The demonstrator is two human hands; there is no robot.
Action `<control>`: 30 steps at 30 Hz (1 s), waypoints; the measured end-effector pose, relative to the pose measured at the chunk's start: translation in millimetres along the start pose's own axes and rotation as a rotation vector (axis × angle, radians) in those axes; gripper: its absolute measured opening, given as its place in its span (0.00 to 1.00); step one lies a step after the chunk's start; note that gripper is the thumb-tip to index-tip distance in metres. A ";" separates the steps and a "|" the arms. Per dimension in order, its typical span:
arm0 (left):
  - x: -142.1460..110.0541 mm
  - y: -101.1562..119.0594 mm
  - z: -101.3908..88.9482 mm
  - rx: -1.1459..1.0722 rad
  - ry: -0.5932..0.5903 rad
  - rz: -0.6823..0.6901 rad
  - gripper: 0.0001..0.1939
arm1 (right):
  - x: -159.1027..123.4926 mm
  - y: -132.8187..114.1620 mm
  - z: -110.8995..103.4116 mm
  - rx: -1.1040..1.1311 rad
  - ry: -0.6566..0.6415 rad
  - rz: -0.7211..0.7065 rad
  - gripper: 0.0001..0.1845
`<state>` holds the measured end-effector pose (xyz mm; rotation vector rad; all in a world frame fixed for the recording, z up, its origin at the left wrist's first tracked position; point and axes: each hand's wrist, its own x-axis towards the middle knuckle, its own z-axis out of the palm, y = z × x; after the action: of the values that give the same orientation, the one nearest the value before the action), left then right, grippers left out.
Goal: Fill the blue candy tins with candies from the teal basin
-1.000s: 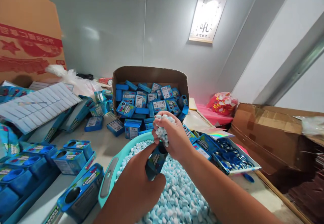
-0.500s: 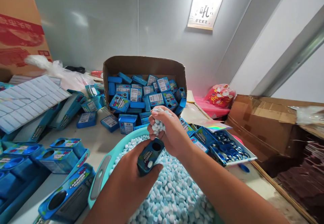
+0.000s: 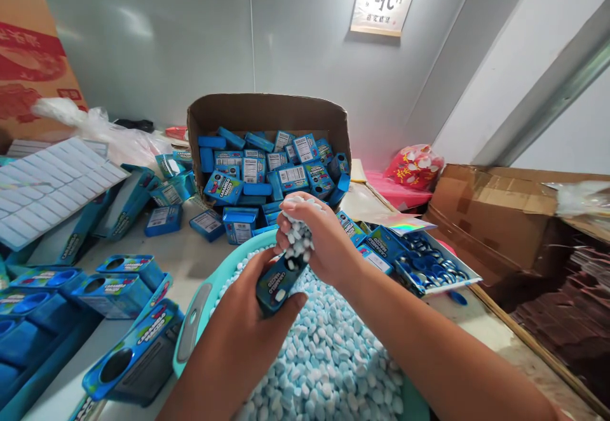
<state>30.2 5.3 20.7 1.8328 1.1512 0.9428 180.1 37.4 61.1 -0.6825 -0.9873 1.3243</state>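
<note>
My left hand (image 3: pixel 252 319) is wrapped round a small blue candy tin (image 3: pixel 276 286), tilted, with its round hole facing up. One loose candy lies on the tin's top. My right hand (image 3: pixel 328 237) is cupped around a heap of white and pale blue candies (image 3: pixel 300 230), right above the hole. Some candies sit at the opening, partly inside it. Below both hands is a turquoise basin (image 3: pixel 194 326) full of the same loose candies (image 3: pixel 328 351).
Behind the basin, a cardboard box (image 3: pixel 267 106) holds many blue tins. Tins with open holes (image 3: pixel 119 351) stand at the left beside a white divided sheet (image 3: pixel 52 186). To the right is a tray of blue round caps (image 3: pixel 433 265). A large carton (image 3: pixel 486 224) stands further right.
My right hand has come down onto the tin's hole, and candies now spill into the opening. The view has shifted slightly.
</note>
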 end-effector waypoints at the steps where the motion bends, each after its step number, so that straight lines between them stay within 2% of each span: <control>1: -0.1 -0.7 -0.3 0.000 -0.011 -0.011 0.28 | 0.0 0.3 -0.4 0.003 0.001 0.001 0.15; 5: -3.6 1.3 -1.2 -0.052 -0.044 -0.104 0.34 | 0.5 1.4 -1.4 -0.009 0.004 0.011 0.15; 11: -11.3 6.7 -1.0 -0.298 0.009 -0.155 0.26 | 1.8 4.0 -2.0 -0.004 0.005 0.011 0.16; 18: -5.0 2.5 -0.2 -0.270 -0.044 -0.217 0.27 | 2.4 5.4 -2.5 0.030 -0.016 0.041 0.14; 21: -2.7 4.6 3.5 -0.310 0.016 -0.187 0.26 | 2.7 5.9 -2.6 0.016 -0.030 0.018 0.13; 23: -2.4 5.5 4.7 -0.284 0.093 -0.171 0.20 | 2.9 6.2 -2.8 0.020 -0.031 0.021 0.14; 25: -2.9 5.9 3.5 -0.191 0.120 -0.172 0.14 | 2.8 6.3 -3.0 0.013 -0.036 0.037 0.14; 28: -4.1 7.1 -1.0 -0.044 0.117 -0.173 0.13 | 1.9 5.5 -3.0 -0.024 -0.062 0.025 0.16; 30: -5.1 8.4 -3.4 0.002 0.119 -0.112 0.13 | 1.2 4.5 -2.6 -0.037 -0.070 0.020 0.17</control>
<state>28.7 -1.3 28.6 1.7137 1.3140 0.9965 180.3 39.6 56.3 -0.6791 -1.0660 1.3584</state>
